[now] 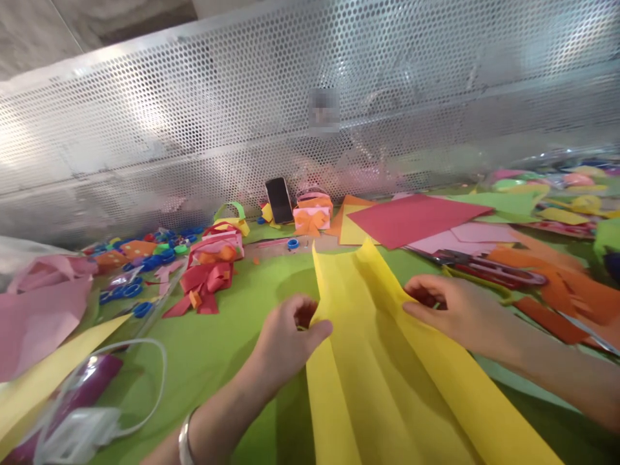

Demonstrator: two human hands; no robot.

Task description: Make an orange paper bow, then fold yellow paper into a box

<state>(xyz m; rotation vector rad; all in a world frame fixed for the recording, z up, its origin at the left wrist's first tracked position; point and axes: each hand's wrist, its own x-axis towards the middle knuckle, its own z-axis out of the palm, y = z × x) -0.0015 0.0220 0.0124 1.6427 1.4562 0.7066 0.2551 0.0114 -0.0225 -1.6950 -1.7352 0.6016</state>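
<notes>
A long sheet of yellow paper with lengthwise creases lies in front of me, its two long edges turned up. My left hand pinches the left edge between thumb and curled fingers. At the right edge, my right hand grips the paper the same way. The sheet's near end runs out of the bottom of the view. Its far end shows small raised corners.
Small paper bags with bows, one red and one pink, stand beyond. A phone leans upright. Scissors and coloured sheets lie right. A white charger with cable sits front left. A perforated metal panel rises behind.
</notes>
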